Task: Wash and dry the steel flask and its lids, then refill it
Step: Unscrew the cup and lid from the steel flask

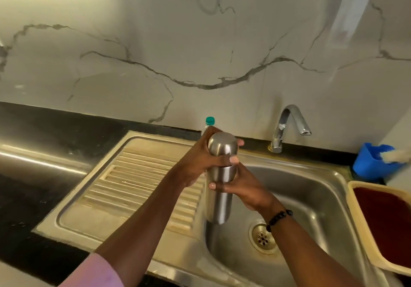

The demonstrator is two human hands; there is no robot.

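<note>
Ribbed drainboard (142,182) at left. Left hand (200,160) wrapped around the domed lid (222,144); steel flask (219,197) upright over the sink (311,186) edge. Right hand (242,188) gripping the flask's body below. Tap (287,126), then blue tub (371,162), far right.

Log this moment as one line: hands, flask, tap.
left hand: grips cap | right hand: grips steel flask body | flask: upright over sink | tap: no water visible

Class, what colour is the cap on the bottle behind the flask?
Teal green cap, seen in the head view.
</note>
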